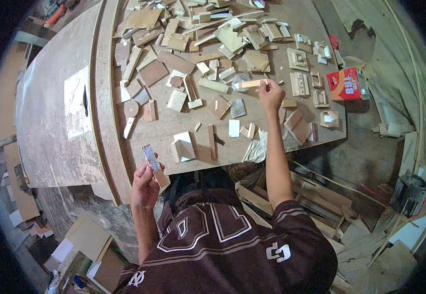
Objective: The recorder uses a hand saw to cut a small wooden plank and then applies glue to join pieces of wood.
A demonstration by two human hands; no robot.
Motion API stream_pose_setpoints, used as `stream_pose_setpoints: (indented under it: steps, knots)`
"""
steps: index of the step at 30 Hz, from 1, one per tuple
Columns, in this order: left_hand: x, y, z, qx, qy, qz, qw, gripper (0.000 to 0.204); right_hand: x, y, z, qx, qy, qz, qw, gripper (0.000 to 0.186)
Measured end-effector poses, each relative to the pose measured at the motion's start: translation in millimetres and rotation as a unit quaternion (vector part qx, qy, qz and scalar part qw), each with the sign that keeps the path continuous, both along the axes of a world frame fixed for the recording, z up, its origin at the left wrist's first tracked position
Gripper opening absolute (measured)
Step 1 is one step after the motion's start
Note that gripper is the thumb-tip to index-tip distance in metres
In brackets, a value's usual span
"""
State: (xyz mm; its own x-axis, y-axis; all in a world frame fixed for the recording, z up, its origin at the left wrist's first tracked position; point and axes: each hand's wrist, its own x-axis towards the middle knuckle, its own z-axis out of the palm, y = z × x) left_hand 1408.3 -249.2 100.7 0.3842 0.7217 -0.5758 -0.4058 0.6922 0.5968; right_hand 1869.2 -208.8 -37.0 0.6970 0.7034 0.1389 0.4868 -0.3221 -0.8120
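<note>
Wooden strip [155, 169], narrow and flat, with a grey, glossy-looking coating over its upper half, is held in the left hand [145, 187] just off the near edge of the workbench [164, 132], tilted so the coated end points up and away from the body. Judged light and stiff: a thin offcut of board, unlikely to flex, its edges probably rough. The grey face looks wet or freshly spread (cannot confirm from this view), so the sensible place to hold it is the bare lower end, which is where the fingers are. Left grip: fingers and thumb closed around the uncoated end, a pinch rather than a full fist, coated face left clear. Right hand [270, 94] is stretched out over the middle of the bench, fingers pressed together on one end of a small flat stick [253, 84]; the stick's far end lies at or over a small round clear container [240, 82]. Whether the stick touches the contents cannot be told. Around the container the bench is strewn with wood offcuts [176, 62] of many shapes, plus several small assembled frame-like pieces [298, 83] toward the right. A red box [346, 84] sits at the bench's right edge. A folded wooden piece [183, 146] lies near the front edge, close to the left hand.
</note>
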Motion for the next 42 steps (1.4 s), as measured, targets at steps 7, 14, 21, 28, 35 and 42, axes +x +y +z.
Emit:
stream_pose_setpoints:
  steps: [7, 14, 21, 28, 35, 42]
  knots:
    - [7.9, -4.1, 11.5, 0.012, -0.013, 0.048, 0.999, 0.048, -2.1, -6.0, 2.9, 0.016, 0.022, -0.019, 0.999, 0.016]
    - [2.7, -7.3, 10.8, 0.032, -0.078, 0.018, 0.996, 0.048, -1.3, -13.7, 2.7, 0.063, 0.05, -0.027, 0.996, 0.017]
    - [0.8, -4.9, 14.7, 0.06, -0.077, 0.0, 0.995, 0.043, -18.2, -43.3, 71.1, 0.17, 0.144, -0.062, 0.973, 0.019]
    - [25.3, 14.2, 37.5, 0.156, 0.006, 0.013, 0.988, 0.039, -96.7, -107.0, 176.0, 0.301, 0.318, -0.036, 0.898, 0.017]
    - [42.2, 15.7, 75.2, 0.188, -0.11, 0.016, 0.976, 0.038, -164.6, -157.8, 246.7, 0.381, 0.152, 0.048, 0.911, 0.016]
    - [37.1, 5.3, 94.3, 0.226, -0.119, 0.04, 0.966, 0.037, -189.5, -195.4, 300.1, 0.296, -0.269, 0.23, 0.887, 0.019]
